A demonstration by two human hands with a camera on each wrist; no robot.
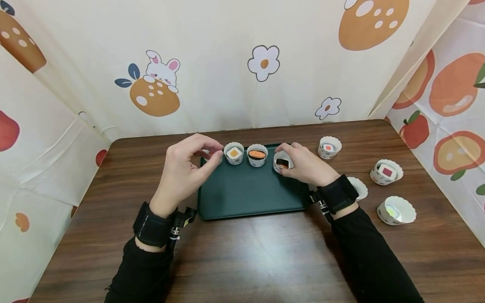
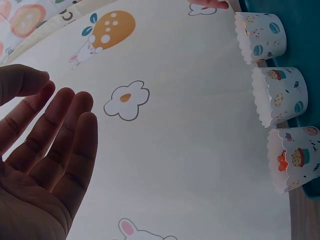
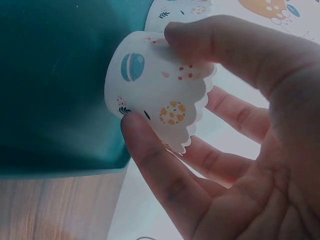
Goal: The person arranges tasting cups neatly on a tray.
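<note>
On the back right of the dark green tray [image 1: 250, 189], my right hand [image 1: 308, 164] grips a white paper baking cup [image 3: 155, 85] with scalloped rim and printed sweets. Thumb and fingers lie around its side; a black and orange sushi-like piece shows inside. My left hand [image 1: 187, 166] hovers over the tray's back left corner, fingers relaxed and nothing in them, beside a cup [image 1: 218, 161] mostly hidden behind it. Between the hands stand a cup [image 1: 233, 161] with a white, yellow-centred piece and a cup [image 1: 257, 163] with an orange-topped piece.
Right of the tray on the wooden table [image 1: 235, 261] stand a cup with a red-centred piece [image 1: 329, 148], a cup with a dark-red-centred piece [image 1: 386, 171] and a cup with a greenish piece [image 1: 393, 211]. Another cup [image 1: 359, 188] is partly behind the right wrist. Printed curtains [image 1: 227, 84] surround the table.
</note>
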